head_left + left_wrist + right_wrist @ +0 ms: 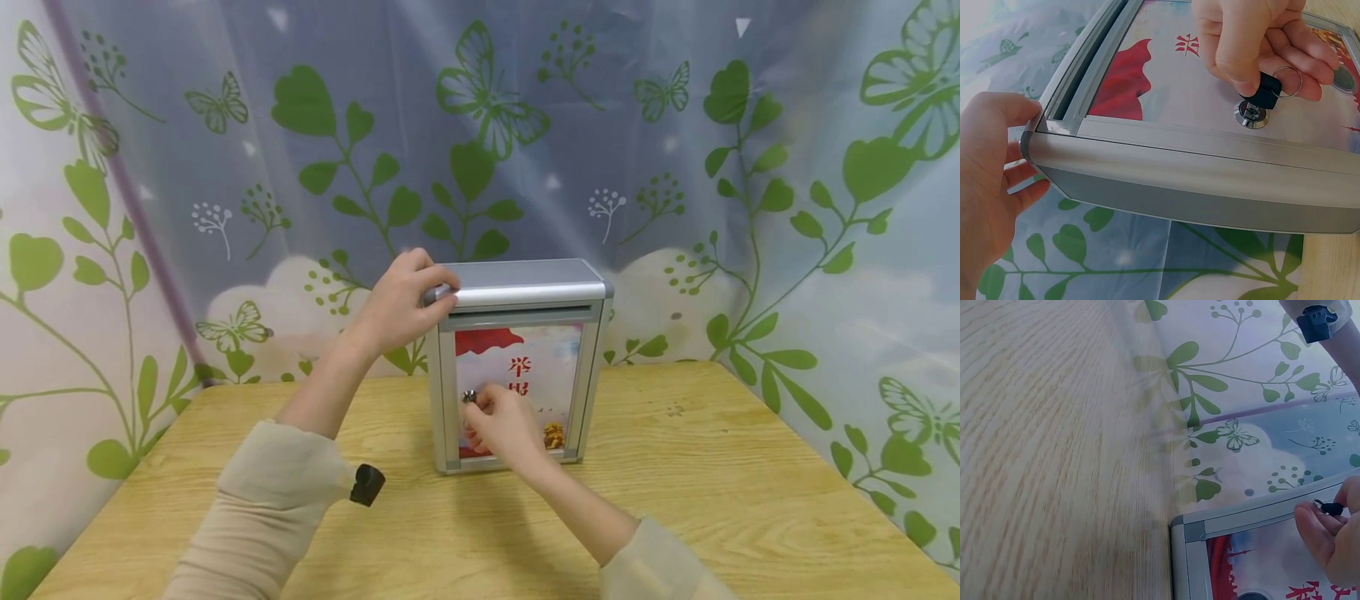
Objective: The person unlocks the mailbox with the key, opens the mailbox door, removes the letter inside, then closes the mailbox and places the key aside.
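A silver metal box with a slot (pixel 525 313) near its top and a printed front panel (pixel 551 354) stands upright on the table. My left hand (pixel 405 300) grips its upper left corner, fingertips on the top edge and thumb at the front. My right hand (pixel 506 425) pinches the black head of a key (pixel 1262 94) between thumb and finger. A metal ring (pixel 1291 82) hangs from the key. The key's head is right at the round chrome lock (pixel 1251 119) on the box's left front edge. Curled fingers partly cover the panel's print.
The wood-grain table (pixel 675 467) extends around the box. Close behind it hangs a curtain (pixel 360 200) with green leaves and butterflies. A black camera mount (pixel 367 485) sits at my left sleeve. A dark round disc (pixel 1344 79) shows on the panel.
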Demonstrator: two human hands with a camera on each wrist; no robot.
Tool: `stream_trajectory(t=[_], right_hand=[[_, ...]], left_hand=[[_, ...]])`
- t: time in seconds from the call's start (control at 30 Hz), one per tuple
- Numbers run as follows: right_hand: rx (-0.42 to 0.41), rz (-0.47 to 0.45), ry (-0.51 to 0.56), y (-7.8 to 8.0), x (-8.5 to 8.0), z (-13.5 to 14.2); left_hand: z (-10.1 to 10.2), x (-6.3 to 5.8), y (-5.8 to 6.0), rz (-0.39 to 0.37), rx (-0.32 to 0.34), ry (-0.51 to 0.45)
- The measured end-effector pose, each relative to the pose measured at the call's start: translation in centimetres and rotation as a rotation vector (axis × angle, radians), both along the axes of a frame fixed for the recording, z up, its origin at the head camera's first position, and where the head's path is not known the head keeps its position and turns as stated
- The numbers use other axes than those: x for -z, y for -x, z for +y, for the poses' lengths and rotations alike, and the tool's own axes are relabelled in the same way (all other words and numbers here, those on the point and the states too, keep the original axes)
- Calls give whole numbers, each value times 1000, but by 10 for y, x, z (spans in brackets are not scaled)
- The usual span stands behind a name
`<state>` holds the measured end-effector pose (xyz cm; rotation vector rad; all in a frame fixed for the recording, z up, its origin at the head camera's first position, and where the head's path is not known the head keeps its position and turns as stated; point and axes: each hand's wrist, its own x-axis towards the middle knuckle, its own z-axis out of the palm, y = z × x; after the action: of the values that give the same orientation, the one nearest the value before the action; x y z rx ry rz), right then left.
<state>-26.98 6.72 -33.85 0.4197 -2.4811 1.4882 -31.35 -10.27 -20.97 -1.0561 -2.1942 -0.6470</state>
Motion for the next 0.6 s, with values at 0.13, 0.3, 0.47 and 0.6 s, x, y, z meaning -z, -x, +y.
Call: stream_trajectory(t=[0.13,0.3,0.47,0.6], right_hand=[[48,75,-110,1,0,-1],[69,129,-212,2,1,0],[43,128,-221,1,-1,0],[32,154,-233,-1,-1,1]], left_hand=[[0,0,0,1,2,0],[0,0,0,-10,11,-1],[0,-3,-1,-12,18,-7],[0,-3,-2,-21,15,-6]])
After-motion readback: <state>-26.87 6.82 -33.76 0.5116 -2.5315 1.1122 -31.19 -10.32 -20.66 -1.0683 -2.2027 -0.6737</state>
